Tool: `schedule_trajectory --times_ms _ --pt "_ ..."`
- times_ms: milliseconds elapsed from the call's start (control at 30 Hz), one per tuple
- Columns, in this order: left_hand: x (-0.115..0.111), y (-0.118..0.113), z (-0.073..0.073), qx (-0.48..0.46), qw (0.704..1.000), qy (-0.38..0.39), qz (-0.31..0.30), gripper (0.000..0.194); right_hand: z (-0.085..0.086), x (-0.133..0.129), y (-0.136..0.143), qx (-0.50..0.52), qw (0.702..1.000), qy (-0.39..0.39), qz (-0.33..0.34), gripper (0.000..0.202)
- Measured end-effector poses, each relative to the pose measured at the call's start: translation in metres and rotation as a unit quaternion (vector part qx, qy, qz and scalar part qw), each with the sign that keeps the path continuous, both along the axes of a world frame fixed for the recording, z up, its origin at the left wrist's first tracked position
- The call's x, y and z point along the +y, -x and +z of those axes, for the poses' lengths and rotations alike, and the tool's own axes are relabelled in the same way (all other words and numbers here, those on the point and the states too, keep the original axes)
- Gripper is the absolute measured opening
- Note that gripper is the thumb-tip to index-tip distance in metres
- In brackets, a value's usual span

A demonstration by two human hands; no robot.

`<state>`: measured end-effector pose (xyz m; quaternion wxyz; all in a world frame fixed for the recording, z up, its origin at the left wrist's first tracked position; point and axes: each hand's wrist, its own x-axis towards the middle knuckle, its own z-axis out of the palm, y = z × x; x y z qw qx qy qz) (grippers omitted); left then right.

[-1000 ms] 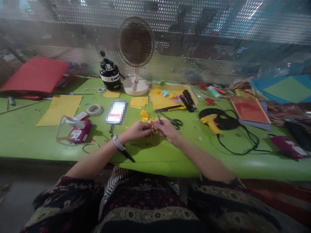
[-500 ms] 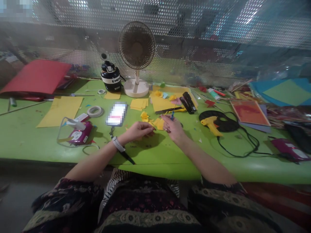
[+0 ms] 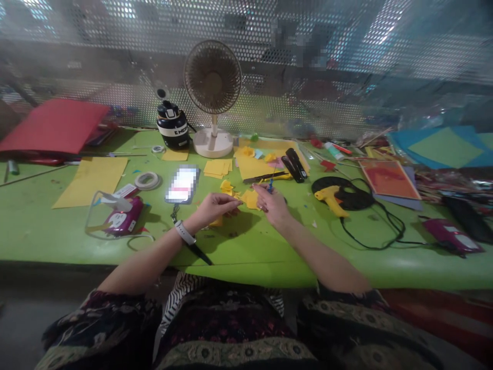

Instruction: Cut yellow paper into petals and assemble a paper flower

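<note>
Nearest to the person, a dark slim object [image 3: 201, 254] lies partly under the left wrist, close to the front of the green table [image 3: 254, 244]. The left hand [image 3: 216, 206] has its thumb and fingertips brought together; whether a small scrap is pinched there, I cannot tell. A bit of folded yellow paper [image 3: 216, 221] shows just beneath it. The right hand [image 3: 275, 206], apart from the left, is closed around a thin blue-handled tool [image 3: 270, 186], which points upward. Just beyond, between the hands, lie yellow paper pieces [image 3: 252, 199]. For such fine work, I would support the paper very near the tool and press only lightly, because thin paper probably creases easily. In my opinion, the cutter [image 3: 265, 178] past the right hand is the main obstacle, as reaching fingers could brush it; the black stapler [image 3: 295, 165] lies behind. At the right, a yellow glue gun [image 3: 331, 199] rests on a black disc [image 3: 360, 194], its cord [image 3: 364, 248] looping on the table. At the left are a phone [image 3: 182, 184] and a tape roll [image 3: 147, 176]; farther back stand a bottle [image 3: 172, 128] and a fan [image 3: 213, 77], before a perforated wall [image 3: 269, 108].
</note>
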<state>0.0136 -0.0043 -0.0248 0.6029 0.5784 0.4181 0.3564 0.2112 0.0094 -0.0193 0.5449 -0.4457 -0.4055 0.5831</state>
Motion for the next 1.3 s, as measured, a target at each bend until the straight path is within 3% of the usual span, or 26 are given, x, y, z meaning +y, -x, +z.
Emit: schedule_trajectory --times_ms 167,333,433,500,600,733,1033,1300 --pt "-0.001 0.000 0.005 -0.003 1.000 0.016 0.017 0.025 0.002 0.000 -0.001 -0.010 1.000 0.002 0.002 0.046" --pt "0.001 0.005 0.008 -0.047 0.996 0.037 0.065 0.032 0.005 -0.002 -0.005 -0.040 0.994 0.055 0.089 0.051" --pt "0.003 0.006 0.008 -0.062 0.993 0.046 0.084 0.036 0.006 -0.007 -0.003 -0.116 0.988 0.014 0.099 0.056" --pt "0.003 0.005 0.008 -0.067 0.994 0.042 0.079 0.036 0.006 -0.013 -0.001 -0.217 0.970 -0.056 0.091 0.051" --pt "0.003 0.004 0.008 -0.072 0.995 0.026 0.065 0.036 0.007 -0.019 0.002 -0.349 0.920 -0.149 0.094 0.045" --pt "0.003 0.002 0.008 -0.079 0.995 0.015 0.055 0.031 0.008 -0.021 0.002 -0.431 0.872 -0.208 0.105 0.043" --pt "0.002 0.001 0.009 -0.110 0.992 0.041 0.056 0.023 0.004 -0.019 0.001 -0.457 0.850 -0.232 0.120 0.046" --pt "0.002 0.003 0.005 -0.131 0.990 0.045 0.034 0.032 0.006 -0.017 -0.002 -0.460 0.845 -0.241 0.127 0.046"
